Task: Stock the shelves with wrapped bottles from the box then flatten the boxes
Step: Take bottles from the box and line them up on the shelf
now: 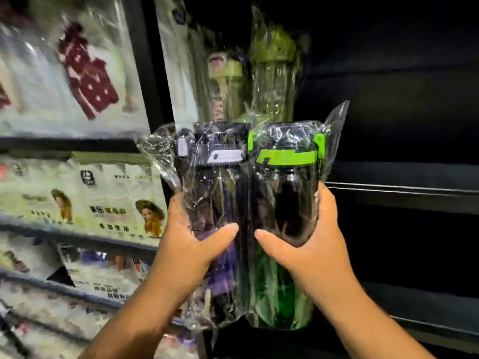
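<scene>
I hold two plastic-wrapped bottles upright and side by side in front of a dark shelf bay. My left hand (pixel 191 244) grips the purple bottle with a black and grey lid (pixel 217 193). My right hand (pixel 308 239) grips the green bottle with a bright green lid (pixel 287 193). Behind them, on the dark shelf, stand two more wrapped bottles with olive-green lids: one on the left (pixel 225 86) and a taller-looking one on the right (pixel 274 73). The box is out of view.
Dark shelf boards (pixel 404 187) run to the right of the bottles. A black upright (pixel 153 73) divides this bay from lit shelves on the left, which hold packaged goods with cartoon figures (pixel 121 198) and a packet with a red garment (pixel 85 68).
</scene>
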{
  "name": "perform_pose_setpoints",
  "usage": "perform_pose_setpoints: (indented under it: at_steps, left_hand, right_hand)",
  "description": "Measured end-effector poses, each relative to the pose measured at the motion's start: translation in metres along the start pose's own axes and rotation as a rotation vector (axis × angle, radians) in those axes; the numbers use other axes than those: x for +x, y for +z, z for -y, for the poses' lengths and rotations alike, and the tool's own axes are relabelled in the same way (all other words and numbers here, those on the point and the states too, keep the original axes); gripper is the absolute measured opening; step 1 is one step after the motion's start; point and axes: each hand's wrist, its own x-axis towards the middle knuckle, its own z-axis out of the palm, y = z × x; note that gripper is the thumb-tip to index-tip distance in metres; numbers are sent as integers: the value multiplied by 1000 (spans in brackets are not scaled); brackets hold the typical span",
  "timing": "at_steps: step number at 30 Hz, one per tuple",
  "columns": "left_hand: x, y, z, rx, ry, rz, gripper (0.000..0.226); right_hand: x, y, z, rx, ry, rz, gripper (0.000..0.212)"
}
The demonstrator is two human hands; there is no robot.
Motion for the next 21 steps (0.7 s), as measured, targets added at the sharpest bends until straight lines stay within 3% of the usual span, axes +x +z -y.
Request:
perform_pose_setpoints:
  at_steps: [6, 7, 11, 16, 21]
  left_hand:
    - [51, 18, -51, -90, 150, 46, 69]
    - [59, 21, -57, -113, 173, 49, 73]
    - [91, 33, -72, -172, 216, 46, 123]
    - [125, 37, -79, -207, 198, 46, 138]
    - [138, 43, -81, -182, 219, 75, 142]
  right_hand:
    - [58, -21, 33, 45, -140, -61, 100]
    - [67, -25, 37, 35, -152, -70, 101]
    - [101, -43, 52, 5, -173, -119, 98]
    - [139, -62, 64, 30, -109, -167, 106]
    - [167, -77, 68, 23, -168, -257, 105]
